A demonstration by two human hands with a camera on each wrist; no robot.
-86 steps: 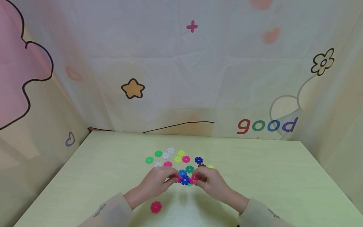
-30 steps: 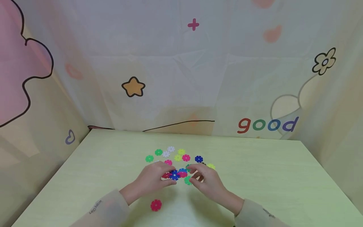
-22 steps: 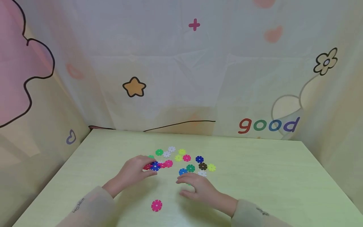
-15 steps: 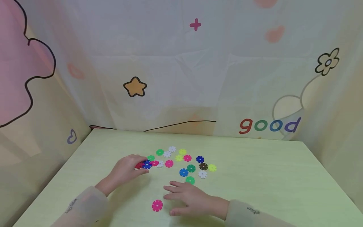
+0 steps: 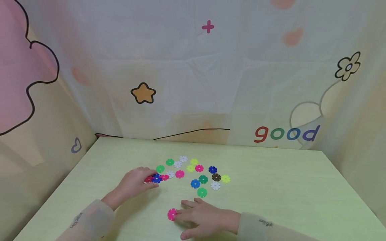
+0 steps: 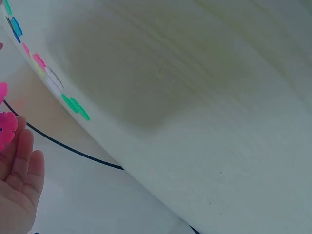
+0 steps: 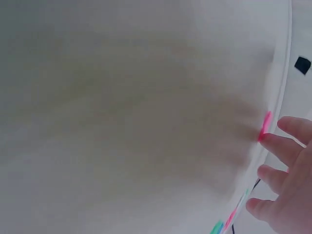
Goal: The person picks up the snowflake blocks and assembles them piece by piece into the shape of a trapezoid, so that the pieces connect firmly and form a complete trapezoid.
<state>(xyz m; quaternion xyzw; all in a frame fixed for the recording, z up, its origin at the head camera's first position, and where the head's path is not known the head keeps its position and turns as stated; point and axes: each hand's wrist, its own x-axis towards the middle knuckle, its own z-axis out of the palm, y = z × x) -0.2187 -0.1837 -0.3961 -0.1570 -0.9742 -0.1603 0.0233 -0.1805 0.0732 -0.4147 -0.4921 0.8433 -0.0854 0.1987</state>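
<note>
My left hand [image 5: 132,182] holds a short chain of joined plastic snowflake discs above the table's left-middle: a red one, a blue disc [image 5: 156,178] and a pink one. In the left wrist view a pink disc of the chain [image 6: 7,129] shows at the edge beside the fingers. Lower down, my right hand [image 5: 202,217] is spread low over the table, fingers fairly straight. Its fingertips touch a single pink snowflake disc [image 5: 171,214], covering its right edge. The right wrist view shows a fingertip on this pink disc [image 7: 266,123], seen edge-on.
Several loose snowflake discs lie beyond the hands, among them a light green disc [image 5: 202,192], a blue disc [image 5: 195,183], a brown disc [image 5: 216,177] and a white disc [image 5: 215,185]. A printed cloth [image 5: 181,100] stands behind the pale table [image 5: 271,194].
My right hand has let go of the chain and come down to the near pink disc, which has shifted slightly right. My left hand has carried the chain leftward.
</note>
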